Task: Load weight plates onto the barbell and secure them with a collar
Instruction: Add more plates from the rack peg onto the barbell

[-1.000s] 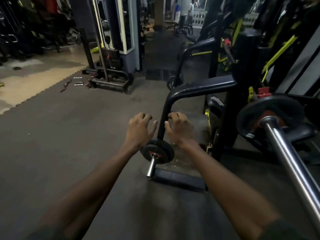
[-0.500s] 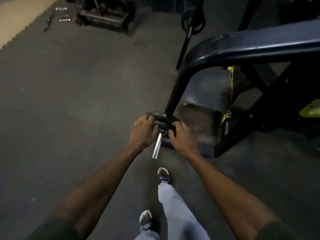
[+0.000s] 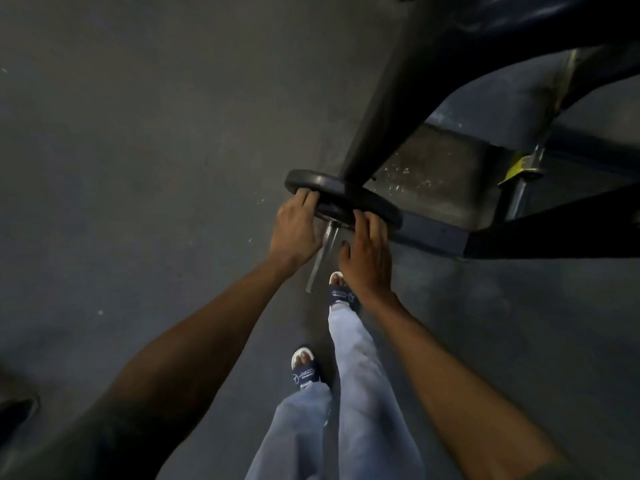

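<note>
A small black weight plate sits on a short steel storage peg low on a dark machine frame, close to the floor. My left hand curls around the plate's left edge. On the plate's near right edge rest the fingers of my right hand, closed over the rim. The peg's bare end pokes out between my two hands. The barbell and any collar are out of view.
The dark machine frame slants up to the upper right, with a footplate and a yellow-marked bracket behind the plate. My feet in sandals stand on the grey rubber floor just below the peg.
My view has tipped down and closed in on the low peg. Both hands went from hovering above the plate to gripping its edges; the barbell at right has left the view.
</note>
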